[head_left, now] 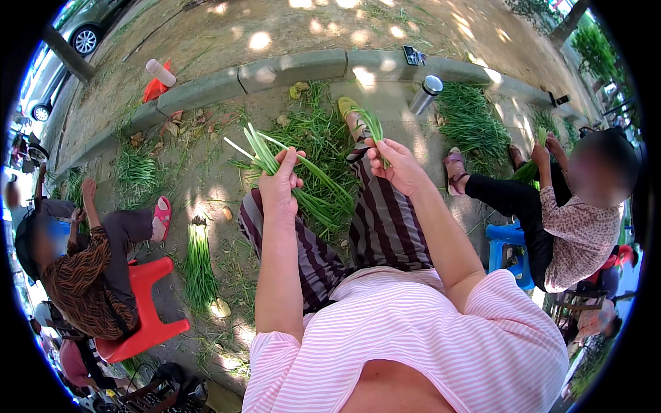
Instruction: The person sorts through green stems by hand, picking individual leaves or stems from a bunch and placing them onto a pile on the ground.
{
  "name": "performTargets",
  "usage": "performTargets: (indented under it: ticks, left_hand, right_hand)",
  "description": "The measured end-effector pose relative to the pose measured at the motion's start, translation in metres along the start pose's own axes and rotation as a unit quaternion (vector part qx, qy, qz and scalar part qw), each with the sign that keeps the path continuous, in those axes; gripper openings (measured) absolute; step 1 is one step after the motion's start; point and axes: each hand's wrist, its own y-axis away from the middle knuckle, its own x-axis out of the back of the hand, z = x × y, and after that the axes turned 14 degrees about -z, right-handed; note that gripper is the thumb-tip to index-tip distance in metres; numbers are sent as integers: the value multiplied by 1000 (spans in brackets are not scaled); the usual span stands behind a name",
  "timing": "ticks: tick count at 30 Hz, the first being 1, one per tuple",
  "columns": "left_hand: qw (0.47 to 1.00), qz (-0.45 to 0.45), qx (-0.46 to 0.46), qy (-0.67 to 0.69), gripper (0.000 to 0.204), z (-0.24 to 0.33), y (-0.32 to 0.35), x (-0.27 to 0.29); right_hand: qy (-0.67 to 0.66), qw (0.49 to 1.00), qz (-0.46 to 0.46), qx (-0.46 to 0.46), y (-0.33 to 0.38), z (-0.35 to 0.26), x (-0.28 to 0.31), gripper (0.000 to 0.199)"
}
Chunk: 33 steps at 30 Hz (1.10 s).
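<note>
Gripping scallion bunch (upright) in left hand

— What can't you make out from up there?

— Your left hand wraps the bunch of green stalks, so the grip hides their middle and your palm. Your right hand covers the base of the small stalk it pinches.

— And lower down?

— Your own shirt blocks your lap and the ground under you. The picture's rim cuts off the car at the upper left corner and the red stool sits half behind a seated person.
</note>
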Motion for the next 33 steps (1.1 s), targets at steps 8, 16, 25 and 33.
performTargets:
  ticks: [8,16,25,33]
  left_hand:
    - [996,79,-33,39,19,41,-1,4]
    - [970,139,-77,186,24,78,15,55]
    - [936,130,-110,307,14,91,65,148]
    - [939,113,-109,306,16,95,107,165]
  right_hand:
    - [-31,998,-40,-39,-5,4,-4,22]
    - [-84,993,-36,-70,-2,4,-2,19]
    - [-81,994,-25,-63,-1,10,-10,29]
    - [-51,996,-38,-64,-3,15,-24,24]
